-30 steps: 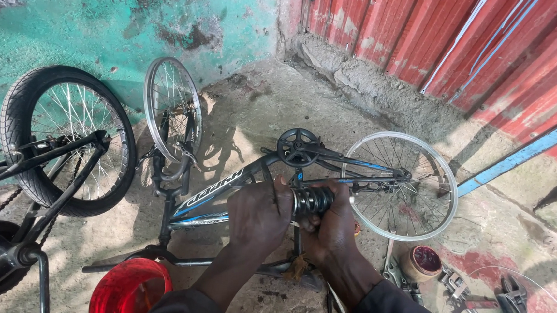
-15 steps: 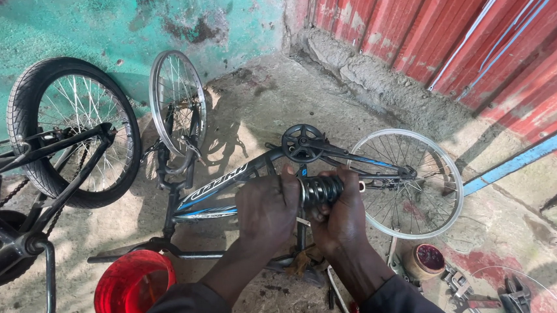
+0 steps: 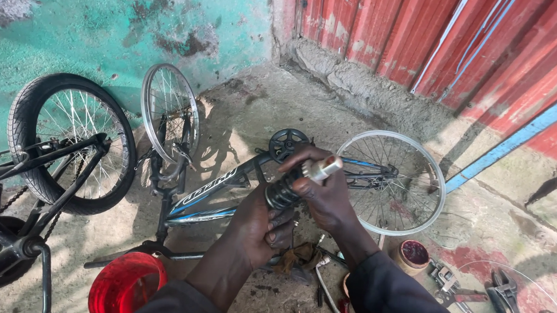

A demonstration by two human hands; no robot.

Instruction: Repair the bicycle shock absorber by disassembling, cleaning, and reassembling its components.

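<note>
Black coil spring shock (image 3: 286, 190) sits clamped between my left hand (image 3: 262, 226) and right hand (image 3: 325, 194) above the upturned bicycle frame (image 3: 214, 194); greasy fingers might slip, dropping it.

Looking down, I see my left hand (image 3: 257, 230) gripping the lower end of a black coil spring (image 3: 284, 191), while my right hand (image 3: 325, 192) closes round its upper part, just below its pale metal tip. Beneath both hands lies a small bicycle frame (image 3: 207, 197) on the concrete floor (image 3: 242, 108), bare wheel rims at either end. A red bucket (image 3: 124, 286) stands near my left sleeve, and pliers (image 3: 510, 300) lie well apart at the right.
</note>
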